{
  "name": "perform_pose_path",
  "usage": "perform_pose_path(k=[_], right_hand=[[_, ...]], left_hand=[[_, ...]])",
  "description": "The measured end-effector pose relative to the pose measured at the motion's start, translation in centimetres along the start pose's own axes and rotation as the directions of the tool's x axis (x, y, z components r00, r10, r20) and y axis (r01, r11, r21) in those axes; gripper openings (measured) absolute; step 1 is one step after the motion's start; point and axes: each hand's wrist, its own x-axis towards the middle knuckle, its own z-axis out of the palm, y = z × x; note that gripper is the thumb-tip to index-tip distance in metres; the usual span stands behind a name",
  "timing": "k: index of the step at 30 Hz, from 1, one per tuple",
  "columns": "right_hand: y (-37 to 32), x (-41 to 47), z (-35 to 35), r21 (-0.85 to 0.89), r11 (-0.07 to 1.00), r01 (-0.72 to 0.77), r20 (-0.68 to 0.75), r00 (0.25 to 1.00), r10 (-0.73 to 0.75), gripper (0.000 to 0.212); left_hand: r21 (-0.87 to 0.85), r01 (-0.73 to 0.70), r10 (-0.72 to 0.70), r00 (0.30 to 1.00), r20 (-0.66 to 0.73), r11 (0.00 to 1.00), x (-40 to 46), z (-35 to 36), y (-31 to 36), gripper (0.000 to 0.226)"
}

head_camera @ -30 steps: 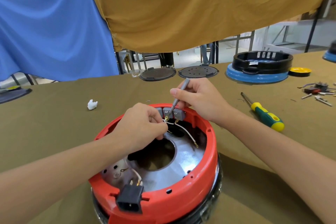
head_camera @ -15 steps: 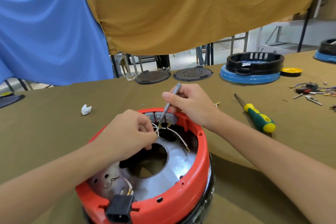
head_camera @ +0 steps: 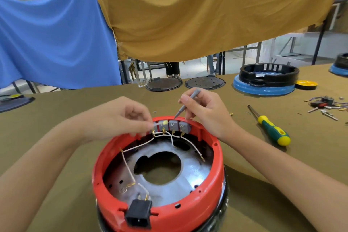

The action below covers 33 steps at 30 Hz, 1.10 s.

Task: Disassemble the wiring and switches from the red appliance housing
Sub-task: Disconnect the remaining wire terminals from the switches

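Note:
The red appliance housing [head_camera: 197, 207] stands upside down on the cloth-covered table, its silver plate and centre hole showing. A row of grey switches [head_camera: 172, 126] sits in its far rim, with white wires [head_camera: 140, 146] running from their brass terminals. A black power socket [head_camera: 139, 214] is clipped in the near rim. My left hand [head_camera: 120, 117] pinches at the leftmost switch terminal. My right hand [head_camera: 204, 111] grips a thin grey tool [head_camera: 186, 103] like a pen, tip at the top of a switch.
A green and yellow screwdriver [head_camera: 271, 130] lies to the right of the housing. Loose switches and wires [head_camera: 323, 104] lie far right. A black ring on a blue base [head_camera: 265, 81], a yellow disc [head_camera: 306, 84] and two dark round lids [head_camera: 205, 82] stand at the far edge.
My left hand has lifted off the wires and moved to the leftmost switch, uncovering the switch row and wiring. The tool tip has shifted from the terminals to the top of the switches.

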Motion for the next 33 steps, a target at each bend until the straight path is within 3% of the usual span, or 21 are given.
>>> perform_pose_path(k=[3, 6, 10, 19, 21, 26, 33], right_hand=[[-0.3, -0.1, 0.0, -0.006, 0.999, 0.053, -0.036, 0.998, -0.053, 0.016], [-0.4, -0.1, -0.2, -0.038, 0.997, 0.067, -0.028, 0.997, -0.068, 0.006], [-0.4, -0.1, -0.3, -0.007, 0.997, 0.074, -0.046, 0.996, -0.075, 0.012], [-0.5, -0.1, -0.1, 0.169, 0.982, -0.087, 0.009, 0.996, 0.087, 0.022], [-0.6, -0.1, 0.0, 0.291, 0.939, -0.182, 0.043, 0.983, 0.177, 0.024], [-0.9, 0.0, 0.1, 0.613, 0.702, -0.362, 0.134, 0.924, 0.359, 0.029], [-0.8, 0.4, 0.1, 0.726, 0.578, -0.373, 0.146, 0.905, 0.4, 0.034]], left_hand=[[0.057, -0.072, 0.08, 0.987, -0.136, 0.996, 2.6, 0.9, -0.6, 0.01], [0.059, -0.137, 0.146, 0.971, -0.19, 0.989, 4.4, 2.1, -0.6, 0.009], [0.016, -0.207, 0.205, 0.954, -0.219, 0.978, 4.9, 3.1, -1.4, 0.009], [-0.043, -0.235, 0.207, 0.918, -0.338, 0.971, 4.5, 3.4, -2.3, 0.005], [-0.044, -0.232, 0.201, 0.912, -0.357, 0.972, 4.4, 3.4, -2.3, 0.005], [-0.074, -0.251, 0.205, 0.901, -0.382, 0.965, 4.1, 3.6, -2.0, 0.004], [-0.211, -0.276, 0.183, 0.908, -0.377, 0.938, 4.2, 3.7, -2.1, 0.019]])
